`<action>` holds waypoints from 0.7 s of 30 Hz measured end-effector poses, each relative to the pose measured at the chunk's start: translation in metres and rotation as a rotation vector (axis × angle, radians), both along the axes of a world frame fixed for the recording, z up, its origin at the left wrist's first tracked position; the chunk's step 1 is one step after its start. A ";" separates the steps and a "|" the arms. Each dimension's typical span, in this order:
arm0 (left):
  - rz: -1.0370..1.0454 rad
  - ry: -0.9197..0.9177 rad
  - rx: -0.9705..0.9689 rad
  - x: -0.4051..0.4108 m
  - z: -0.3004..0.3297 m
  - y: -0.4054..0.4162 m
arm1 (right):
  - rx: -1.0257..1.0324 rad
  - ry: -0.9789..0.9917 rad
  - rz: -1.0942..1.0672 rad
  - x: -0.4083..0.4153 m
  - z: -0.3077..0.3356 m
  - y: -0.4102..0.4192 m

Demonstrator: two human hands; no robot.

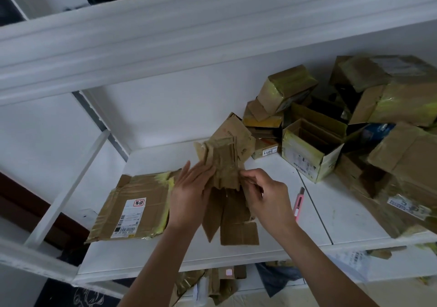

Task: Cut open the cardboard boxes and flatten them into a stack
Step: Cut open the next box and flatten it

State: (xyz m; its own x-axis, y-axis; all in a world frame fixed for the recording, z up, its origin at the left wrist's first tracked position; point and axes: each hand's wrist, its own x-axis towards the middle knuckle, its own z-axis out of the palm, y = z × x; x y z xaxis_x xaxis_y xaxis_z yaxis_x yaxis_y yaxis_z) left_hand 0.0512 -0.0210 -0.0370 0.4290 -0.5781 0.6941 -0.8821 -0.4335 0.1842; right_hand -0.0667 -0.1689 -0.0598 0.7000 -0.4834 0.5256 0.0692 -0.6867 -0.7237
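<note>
Held box: a small brown cardboard box [224, 164], cut open and partly collapsed, held upright above the white shelf [314, 214]; its panels are creased and worn, loose flaps hang down below the hands, and a lighter panel with faint red print stands behind.
Left hand [189, 188]: fingers straight and together, pressed flat against the left side of the held box.
Right hand [267, 193]: fingers curled, pinching the right edge of the held box.
Flattened box [134, 207]: lies flat on the shelf to the left of the hands, brown, with yellowish tape along its edges and a white shipping label bearing a barcode and a red mark.
Knife [298, 201]: pink utility knife lying on the shelf just right of the right hand, apart from it.
Uncut boxes [354, 127]: a heap of taped brown boxes at the right of the shelf, several wrapped in yellow tape; one box [312, 150] nearest the hands stands open at the top.
Lower level: more cardboard scraps [212, 283] visible beneath the shelf.
</note>
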 end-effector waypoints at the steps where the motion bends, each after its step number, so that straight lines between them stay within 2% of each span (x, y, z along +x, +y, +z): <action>1: -0.010 0.092 -0.010 -0.001 -0.001 0.001 | 0.002 -0.003 0.006 -0.001 -0.002 0.000; 4: -0.032 0.270 -0.035 -0.005 -0.006 0.005 | 0.092 -0.017 0.030 -0.002 -0.008 0.003; 7: 0.039 0.441 -0.115 -0.005 -0.005 0.004 | 0.185 -0.018 0.058 -0.002 -0.012 0.005; 12: 0.103 0.718 -0.241 -0.005 0.002 0.001 | 0.026 -0.046 0.071 0.003 -0.012 0.009; 14: 0.108 0.776 -0.274 -0.006 0.003 0.002 | 0.053 -0.061 0.086 0.005 -0.011 0.011; 16: 0.116 0.781 -0.285 -0.006 0.001 0.003 | 0.155 -0.056 0.120 0.006 -0.010 0.010; 18: 0.106 0.703 -0.250 -0.005 0.000 0.005 | 0.190 -0.046 0.140 0.005 -0.012 0.008; 21: 0.007 0.523 -0.065 -0.003 0.004 0.005 | 0.218 -0.062 0.142 0.001 -0.016 0.004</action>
